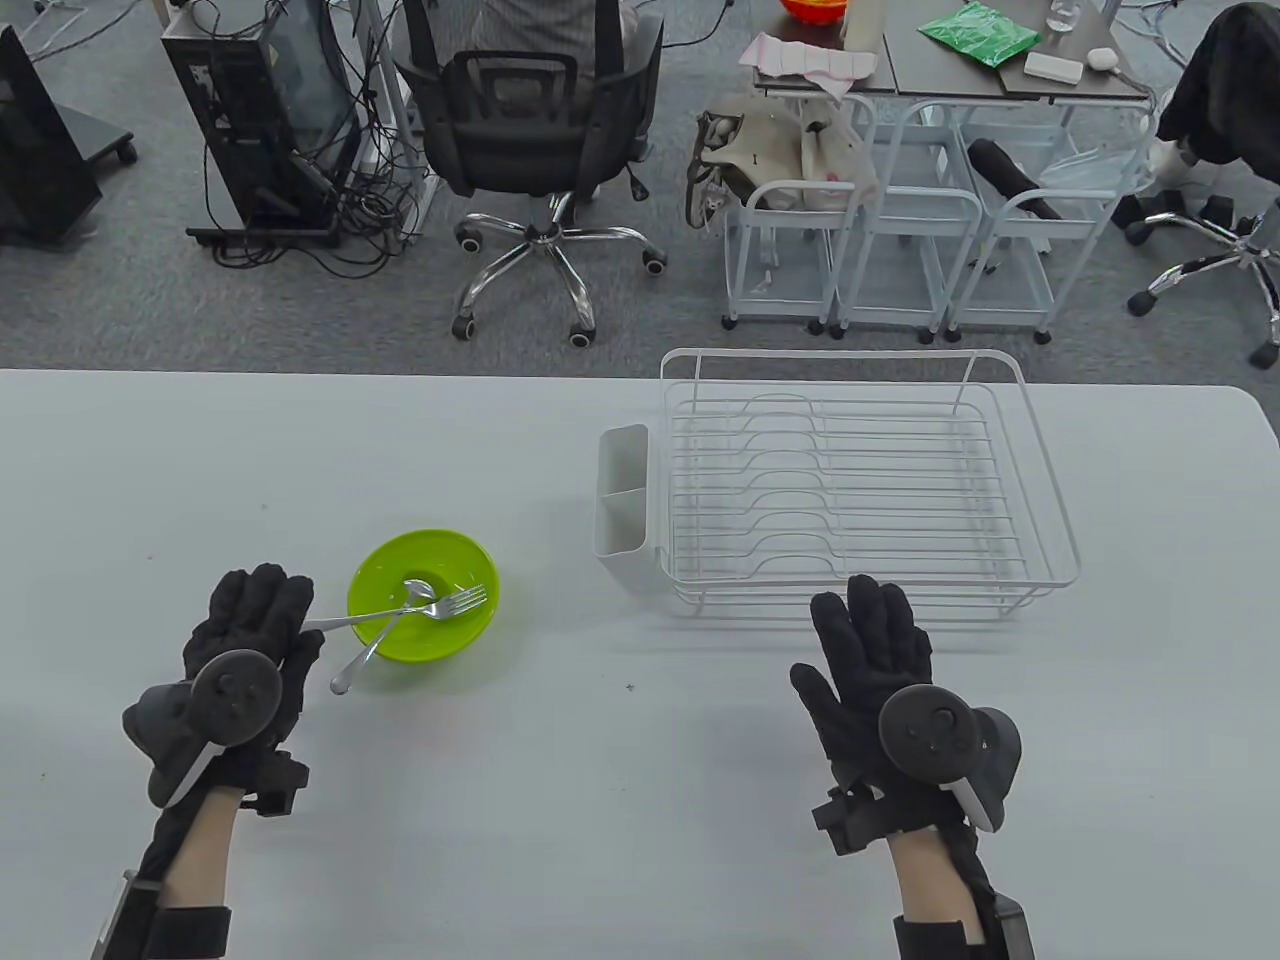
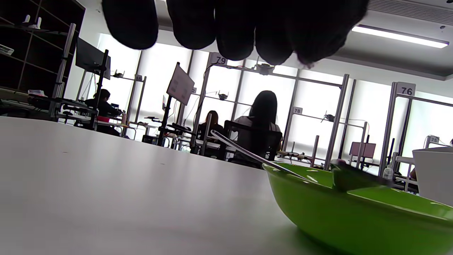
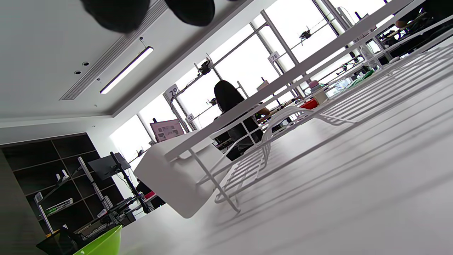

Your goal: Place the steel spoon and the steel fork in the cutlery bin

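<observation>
Resting crossed in the bowl (image 1: 424, 597), the spoon (image 1: 385, 636) and fork (image 1: 400, 612) are untouched — nothing sits in the bin (image 1: 624, 512) yet. Left hand (image 1: 250, 650) lies beside the fork's handle, fingers spread flat; right hand (image 1: 875, 665) likewise spread, holding nothing — both insertions remain.

spoon (image 1: 385, 632), fork (image 1: 420, 610): polished steel, bright glints. bowl (image 1: 455, 630): green plastic, glossy. bin (image 1: 625, 520): white plastic, smooth, matt. rack (image 1: 860, 480): white coated wire. table (image 1: 600, 800): pale, smooth, matt, faint specks. gloves (image 1: 250, 630): black cloth, knobbly.
</observation>
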A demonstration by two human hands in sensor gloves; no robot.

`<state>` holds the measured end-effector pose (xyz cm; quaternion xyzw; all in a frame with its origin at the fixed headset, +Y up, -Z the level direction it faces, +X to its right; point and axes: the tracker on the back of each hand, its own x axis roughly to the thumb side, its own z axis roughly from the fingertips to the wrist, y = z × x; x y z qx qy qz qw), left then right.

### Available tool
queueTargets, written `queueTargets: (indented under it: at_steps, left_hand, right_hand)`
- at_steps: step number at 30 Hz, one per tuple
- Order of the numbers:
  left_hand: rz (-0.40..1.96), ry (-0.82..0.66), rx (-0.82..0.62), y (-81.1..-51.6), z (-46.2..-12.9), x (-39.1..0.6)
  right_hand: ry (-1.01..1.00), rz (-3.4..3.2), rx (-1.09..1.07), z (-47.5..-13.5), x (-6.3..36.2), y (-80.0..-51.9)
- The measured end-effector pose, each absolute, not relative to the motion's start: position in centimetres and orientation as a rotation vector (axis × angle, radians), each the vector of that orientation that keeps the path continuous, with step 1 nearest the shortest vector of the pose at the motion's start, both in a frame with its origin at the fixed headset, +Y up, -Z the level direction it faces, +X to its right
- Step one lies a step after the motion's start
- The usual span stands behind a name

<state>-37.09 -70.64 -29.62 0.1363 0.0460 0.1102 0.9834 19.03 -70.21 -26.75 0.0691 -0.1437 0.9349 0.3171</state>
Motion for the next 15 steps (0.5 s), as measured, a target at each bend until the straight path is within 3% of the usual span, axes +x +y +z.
queueTargets:
  at_steps: [7,15]
  left_hand:
    - [0.270,0.105,0.180,-72.3,-30.5,-38.6]
    - [0.200,0.106,0.165,-73.1,-31.1,-38.5]
  right_hand:
    - [-0.365,2.463,0.185,-26.8,18.9,-70.2]
    - [-0.358,2.462,0.192,-26.8,18.9,-70.3]
